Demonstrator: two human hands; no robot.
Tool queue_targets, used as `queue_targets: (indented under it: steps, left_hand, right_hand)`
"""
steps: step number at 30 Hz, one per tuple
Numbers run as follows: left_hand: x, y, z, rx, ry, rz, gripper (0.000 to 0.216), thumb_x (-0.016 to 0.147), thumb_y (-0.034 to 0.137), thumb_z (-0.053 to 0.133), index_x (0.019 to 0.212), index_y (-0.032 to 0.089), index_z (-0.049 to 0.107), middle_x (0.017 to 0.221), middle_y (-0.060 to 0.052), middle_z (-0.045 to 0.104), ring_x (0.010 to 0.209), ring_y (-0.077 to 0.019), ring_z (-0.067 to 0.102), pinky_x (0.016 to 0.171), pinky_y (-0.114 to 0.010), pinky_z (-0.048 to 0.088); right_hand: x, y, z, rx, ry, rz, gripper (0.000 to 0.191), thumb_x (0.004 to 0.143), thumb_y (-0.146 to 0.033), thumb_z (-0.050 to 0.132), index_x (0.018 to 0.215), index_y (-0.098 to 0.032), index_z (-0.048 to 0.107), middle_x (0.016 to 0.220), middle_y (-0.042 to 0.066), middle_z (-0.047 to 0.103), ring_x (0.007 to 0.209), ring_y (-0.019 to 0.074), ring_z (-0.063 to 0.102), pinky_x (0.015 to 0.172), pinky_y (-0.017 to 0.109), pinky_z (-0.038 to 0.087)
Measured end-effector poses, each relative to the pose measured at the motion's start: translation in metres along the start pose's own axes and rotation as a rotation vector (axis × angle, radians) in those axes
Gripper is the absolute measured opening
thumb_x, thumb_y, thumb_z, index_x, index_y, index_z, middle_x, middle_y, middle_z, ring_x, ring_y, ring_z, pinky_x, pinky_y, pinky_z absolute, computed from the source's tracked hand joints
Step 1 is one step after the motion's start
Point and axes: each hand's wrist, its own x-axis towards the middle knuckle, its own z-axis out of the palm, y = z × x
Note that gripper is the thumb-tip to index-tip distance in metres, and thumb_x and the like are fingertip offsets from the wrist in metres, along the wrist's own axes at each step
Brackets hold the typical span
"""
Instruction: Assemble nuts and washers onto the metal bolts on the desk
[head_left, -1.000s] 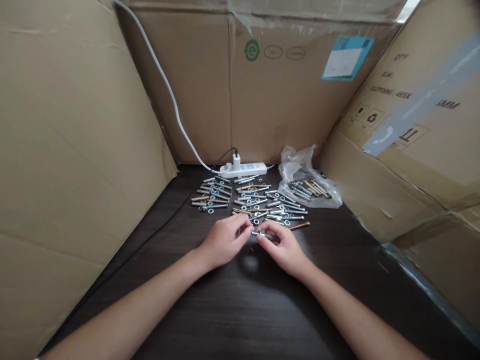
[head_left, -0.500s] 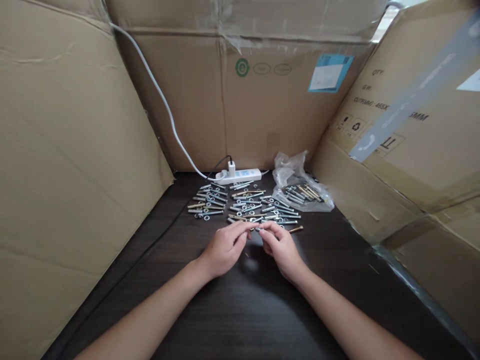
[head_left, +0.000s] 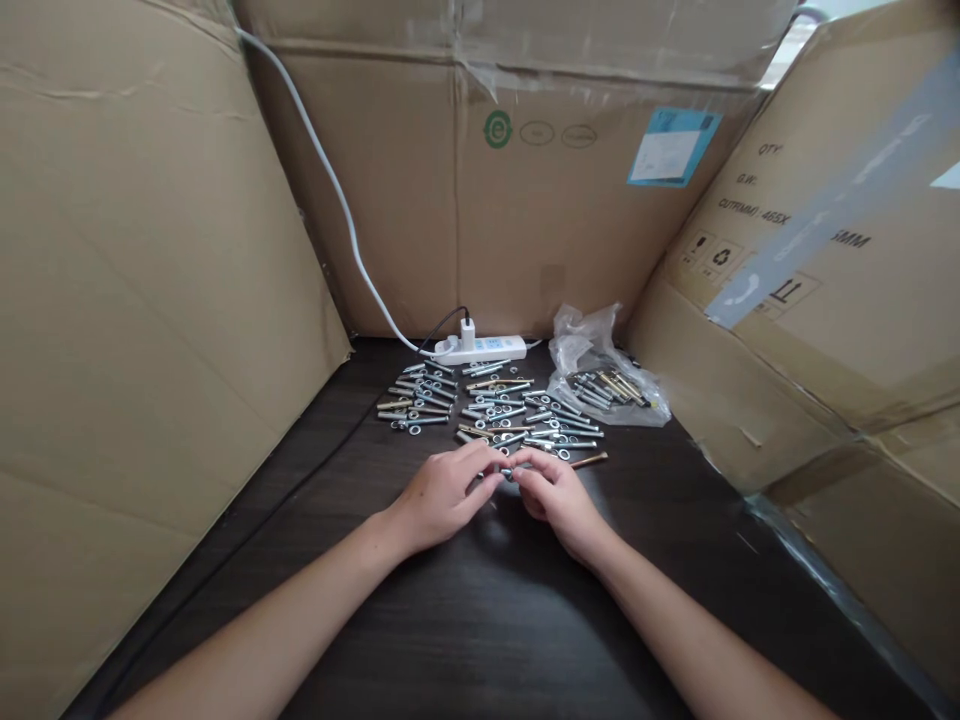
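Brown "QTY", "G.W." carton (head_left: 795, 300); bolt (head_left: 508, 471) between left hand (head_left: 442, 496) and right hand (head_left: 560, 497)

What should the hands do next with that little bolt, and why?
Probably twist the bolt between the fingertips. The left hand and right hand both pinch it, one at each end, right in front of the pile of loose bolts and rings.

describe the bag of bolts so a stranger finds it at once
On the dark table, look to the far edge where the white power strip lies by the back cardboard box. Just right of it sits a crumpled clear plastic bag; only its bolts are wrapped in film, unlike the loose bolts beside it.
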Motion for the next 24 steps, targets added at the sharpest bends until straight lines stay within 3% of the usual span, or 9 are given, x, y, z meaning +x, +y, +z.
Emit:
queue_targets:
  steps: [5,12,18,24]
  left_hand:
    - [-0.001,0.003,-0.001,0.025,-0.037,-0.011,0.017,0.091,0.024,0.043,0.102,0.021,0.056,0.091,-0.002,0.057,0.081,-0.0145,0.055,0.072,-0.025,0.043]
    - [0.002,-0.014,-0.007,0.146,-0.024,-0.098,0.024,0.085,0.024,0.052,0.109,0.022,0.054,0.102,-0.004,0.056,0.091,-0.0176,0.055,0.08,-0.03,0.045]
    - [0.002,-0.024,0.001,0.227,-0.073,-0.107,0.014,0.084,0.027,0.055,0.097,0.02,0.056,0.095,-0.003,0.057,0.09,-0.0187,0.054,0.078,-0.03,0.044]
    - [0.004,-0.024,0.003,0.236,-0.08,-0.113,0.007,0.086,0.025,0.053,0.09,0.019,0.054,0.089,-0.002,0.056,0.084,-0.0181,0.053,0.074,-0.03,0.043]
  right_hand:
    - [-0.002,-0.006,0.001,-0.055,-0.081,-0.007,0.023,0.078,-0.038,0.06,0.083,-0.016,0.06,0.053,-0.007,0.039,0.043,0.0047,0.026,0.04,0.019,0.019]
    - [-0.002,-0.011,0.0,-0.202,0.049,-0.077,0.019,0.075,-0.035,0.06,0.079,-0.017,0.059,0.054,-0.005,0.043,0.046,0.0067,0.034,0.042,0.019,0.025]
    - [-0.001,-0.01,-0.003,-0.285,0.092,-0.144,0.015,0.073,-0.031,0.058,0.077,-0.016,0.062,0.064,-0.002,0.057,0.057,0.0107,0.049,0.055,0.022,0.039]
    - [0.0,-0.009,-0.003,-0.325,0.097,-0.158,0.014,0.074,-0.026,0.056,0.077,-0.016,0.065,0.073,0.002,0.064,0.068,0.0149,0.055,0.064,0.026,0.043]
